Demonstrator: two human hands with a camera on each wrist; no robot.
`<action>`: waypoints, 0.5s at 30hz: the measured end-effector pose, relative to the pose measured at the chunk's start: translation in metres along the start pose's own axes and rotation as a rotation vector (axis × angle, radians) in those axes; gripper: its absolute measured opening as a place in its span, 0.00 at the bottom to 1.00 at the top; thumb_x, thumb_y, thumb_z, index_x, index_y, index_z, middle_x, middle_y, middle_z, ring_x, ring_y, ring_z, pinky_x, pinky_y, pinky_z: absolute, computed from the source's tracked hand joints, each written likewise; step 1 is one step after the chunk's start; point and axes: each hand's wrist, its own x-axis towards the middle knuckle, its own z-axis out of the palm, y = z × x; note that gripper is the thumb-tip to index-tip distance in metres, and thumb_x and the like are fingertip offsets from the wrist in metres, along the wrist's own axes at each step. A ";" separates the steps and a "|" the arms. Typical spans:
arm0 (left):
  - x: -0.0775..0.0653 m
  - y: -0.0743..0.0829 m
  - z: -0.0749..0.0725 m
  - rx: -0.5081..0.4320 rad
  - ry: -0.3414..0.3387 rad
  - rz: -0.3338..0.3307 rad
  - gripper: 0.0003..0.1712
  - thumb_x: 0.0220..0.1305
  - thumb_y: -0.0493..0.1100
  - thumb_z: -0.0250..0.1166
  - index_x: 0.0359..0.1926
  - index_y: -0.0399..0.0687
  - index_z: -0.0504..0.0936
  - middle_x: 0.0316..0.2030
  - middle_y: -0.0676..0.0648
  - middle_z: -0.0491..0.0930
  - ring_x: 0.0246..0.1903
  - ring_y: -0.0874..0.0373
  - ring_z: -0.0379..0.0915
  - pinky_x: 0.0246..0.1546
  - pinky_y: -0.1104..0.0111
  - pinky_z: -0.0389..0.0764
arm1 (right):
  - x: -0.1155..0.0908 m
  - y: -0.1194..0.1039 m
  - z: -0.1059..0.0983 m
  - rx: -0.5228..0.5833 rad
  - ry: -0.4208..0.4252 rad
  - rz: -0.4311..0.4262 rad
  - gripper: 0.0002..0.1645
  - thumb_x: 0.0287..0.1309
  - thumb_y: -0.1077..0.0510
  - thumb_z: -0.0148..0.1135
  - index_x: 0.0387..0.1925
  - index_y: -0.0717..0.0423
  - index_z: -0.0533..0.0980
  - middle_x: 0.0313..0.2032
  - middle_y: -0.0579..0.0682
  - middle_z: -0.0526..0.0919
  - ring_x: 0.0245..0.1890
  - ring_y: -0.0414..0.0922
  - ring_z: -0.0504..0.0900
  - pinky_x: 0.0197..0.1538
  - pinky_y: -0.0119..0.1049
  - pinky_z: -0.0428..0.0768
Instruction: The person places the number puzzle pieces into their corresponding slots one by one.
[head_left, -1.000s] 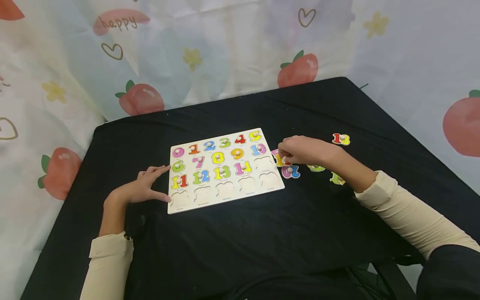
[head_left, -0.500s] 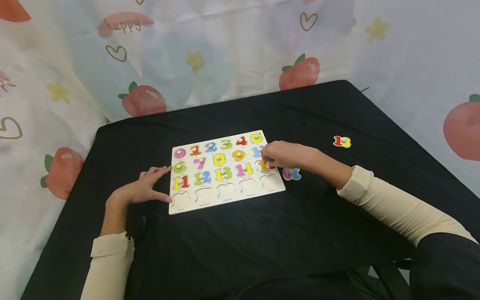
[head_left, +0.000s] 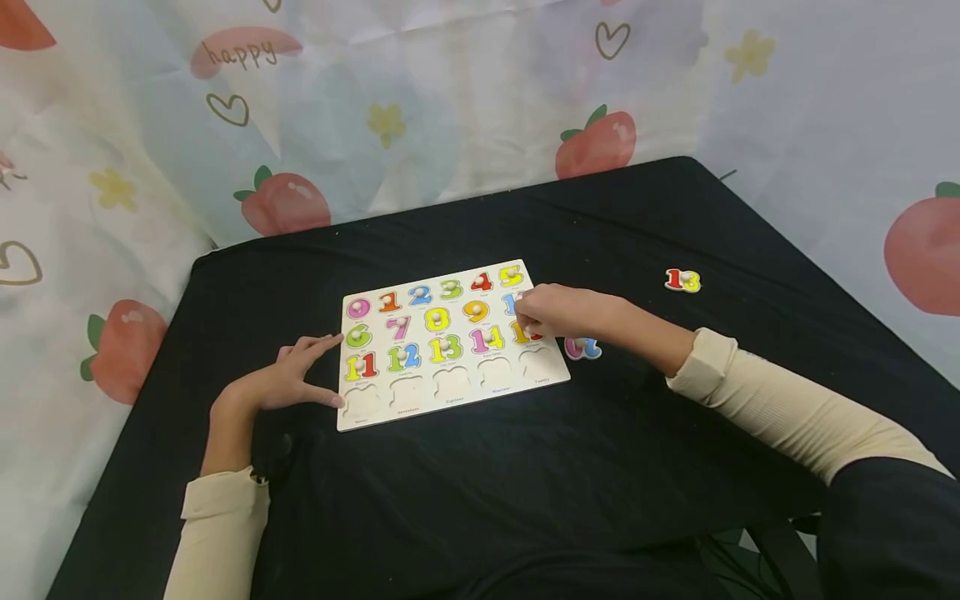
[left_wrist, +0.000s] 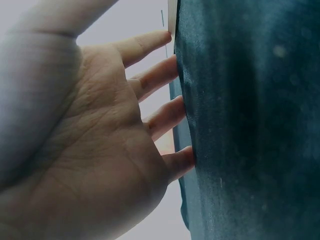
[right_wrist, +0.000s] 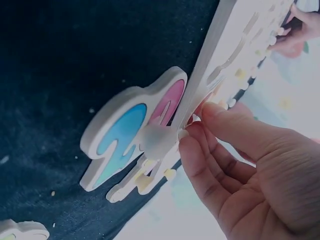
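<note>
A pale number puzzle board (head_left: 384, 392) lies on the black cloth, its upper three rows filled with coloured, knobbed number pieces. At its right side my right hand (head_left: 558, 310) pinches a yellow-and-red number piece (head_left: 519, 333) over the last slot of the third row; the fingers partly cover it. In the right wrist view, thumb and fingertips (right_wrist: 212, 110) meet at the board's edge. My left hand (head_left: 281, 379) touches the board's left edge with thumb and index finger spread. Its fingers (left_wrist: 165, 117) stretch out in the left wrist view, tips at the dark cloth.
A pink-and-blue number piece (head_left: 582, 347) lies upside down against the board's right edge. Farther right lies a red-and-yellow piece (head_left: 682, 280). My right forearm passes over the cloth between them. Empty slots line the board's bottom row. A patterned curtain (head_left: 450, 100) hangs behind the table.
My right hand has carried the yellow-and-red number piece from the pile at the right, leftward onto the board's third row. My left hand has stayed at the board's left edge.
</note>
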 end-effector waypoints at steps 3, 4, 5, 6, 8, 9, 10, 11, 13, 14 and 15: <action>0.000 0.000 0.001 -0.003 -0.001 0.005 0.63 0.45 0.62 0.72 0.73 0.44 0.47 0.67 0.33 0.46 0.57 0.36 0.44 0.48 0.41 0.65 | -0.002 0.002 0.000 0.015 -0.004 -0.011 0.11 0.55 0.60 0.67 0.41 0.57 0.78 0.37 0.50 0.79 0.35 0.43 0.76 0.33 0.28 0.74; 0.000 0.000 0.000 -0.002 -0.001 0.007 0.63 0.45 0.62 0.72 0.73 0.44 0.47 0.67 0.33 0.46 0.57 0.37 0.44 0.48 0.42 0.65 | -0.004 0.003 -0.001 0.019 -0.003 -0.017 0.12 0.55 0.60 0.67 0.42 0.57 0.78 0.39 0.50 0.79 0.36 0.44 0.76 0.34 0.29 0.75; 0.000 0.001 0.000 0.000 -0.002 0.009 0.62 0.45 0.62 0.72 0.73 0.44 0.48 0.67 0.33 0.46 0.57 0.37 0.44 0.48 0.42 0.65 | -0.006 0.004 -0.002 0.021 -0.003 -0.023 0.13 0.55 0.60 0.67 0.44 0.57 0.78 0.41 0.51 0.79 0.37 0.44 0.77 0.35 0.30 0.75; 0.000 0.001 0.000 0.003 -0.002 0.012 0.62 0.45 0.62 0.72 0.72 0.44 0.48 0.67 0.33 0.46 0.56 0.36 0.45 0.47 0.42 0.66 | -0.008 0.005 -0.004 0.018 -0.002 -0.026 0.15 0.55 0.60 0.67 0.45 0.57 0.78 0.42 0.51 0.79 0.37 0.45 0.76 0.35 0.30 0.75; -0.001 0.002 -0.001 0.009 0.000 0.011 0.62 0.45 0.62 0.72 0.73 0.44 0.48 0.67 0.33 0.46 0.56 0.37 0.45 0.47 0.42 0.66 | -0.013 0.007 -0.007 0.005 0.007 -0.026 0.18 0.55 0.60 0.67 0.48 0.57 0.77 0.44 0.52 0.79 0.38 0.45 0.76 0.37 0.31 0.76; -0.001 0.002 -0.002 0.012 0.003 0.011 0.62 0.45 0.62 0.72 0.73 0.44 0.48 0.67 0.33 0.46 0.56 0.37 0.45 0.47 0.43 0.66 | -0.015 0.008 -0.008 -0.003 0.014 -0.028 0.18 0.54 0.60 0.68 0.48 0.57 0.77 0.44 0.53 0.79 0.38 0.45 0.76 0.37 0.32 0.76; -0.001 0.003 -0.003 0.014 0.005 0.006 0.62 0.45 0.63 0.72 0.73 0.45 0.48 0.68 0.33 0.45 0.56 0.37 0.44 0.47 0.42 0.67 | -0.017 0.009 -0.009 -0.009 0.019 -0.023 0.18 0.55 0.60 0.68 0.48 0.57 0.78 0.43 0.53 0.80 0.37 0.46 0.76 0.37 0.32 0.76; -0.002 0.004 -0.003 0.016 0.008 0.004 0.62 0.45 0.63 0.72 0.73 0.45 0.47 0.68 0.33 0.45 0.57 0.37 0.44 0.47 0.42 0.67 | -0.020 0.010 -0.010 -0.016 0.021 -0.018 0.18 0.54 0.60 0.68 0.49 0.57 0.78 0.42 0.53 0.79 0.36 0.45 0.76 0.36 0.32 0.76; -0.003 0.004 -0.004 0.016 0.013 0.002 0.63 0.45 0.63 0.72 0.73 0.46 0.47 0.68 0.34 0.44 0.57 0.37 0.43 0.48 0.41 0.66 | -0.024 0.014 -0.010 -0.027 0.031 -0.016 0.18 0.54 0.61 0.68 0.48 0.57 0.78 0.40 0.52 0.79 0.35 0.45 0.76 0.36 0.32 0.76; -0.003 0.004 -0.004 0.015 0.014 0.003 0.63 0.45 0.63 0.72 0.73 0.46 0.47 0.68 0.34 0.44 0.57 0.37 0.43 0.48 0.41 0.66 | -0.026 0.016 -0.010 -0.025 0.032 -0.014 0.18 0.54 0.62 0.68 0.47 0.57 0.78 0.38 0.52 0.79 0.34 0.45 0.76 0.36 0.32 0.76; -0.003 0.004 -0.005 0.011 0.015 0.006 0.63 0.45 0.62 0.72 0.73 0.46 0.47 0.68 0.34 0.43 0.57 0.36 0.43 0.48 0.40 0.65 | -0.028 0.018 -0.009 -0.026 0.037 -0.018 0.17 0.54 0.62 0.68 0.47 0.58 0.78 0.37 0.51 0.79 0.33 0.45 0.76 0.36 0.33 0.76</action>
